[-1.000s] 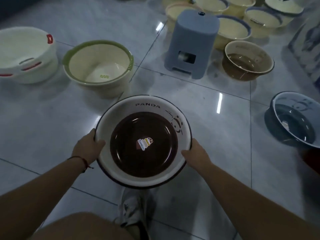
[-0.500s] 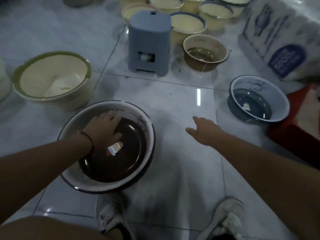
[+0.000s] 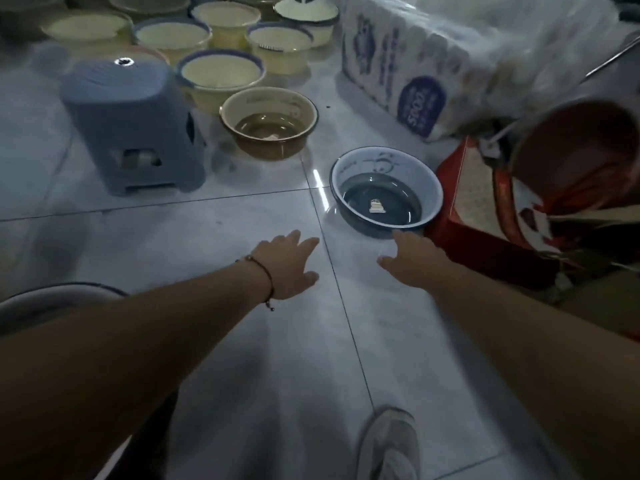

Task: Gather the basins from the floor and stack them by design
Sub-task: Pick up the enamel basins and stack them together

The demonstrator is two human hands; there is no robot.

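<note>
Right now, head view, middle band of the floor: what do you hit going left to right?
Blue plastic stool → brown basin → blue basin → red box. Nearer the camera, both hands reach toward the blue basin: left hand, then right hand.

a blue plastic stool [image 3: 133, 126] stood on the tiled floor [image 3: 242, 341]. a wrapped pack of tissue rolls [image 3: 433, 60] lay at the far right, beside a red box [image 3: 485, 216]. 1 white shoe [image 3: 388, 445] showed below.
</note>
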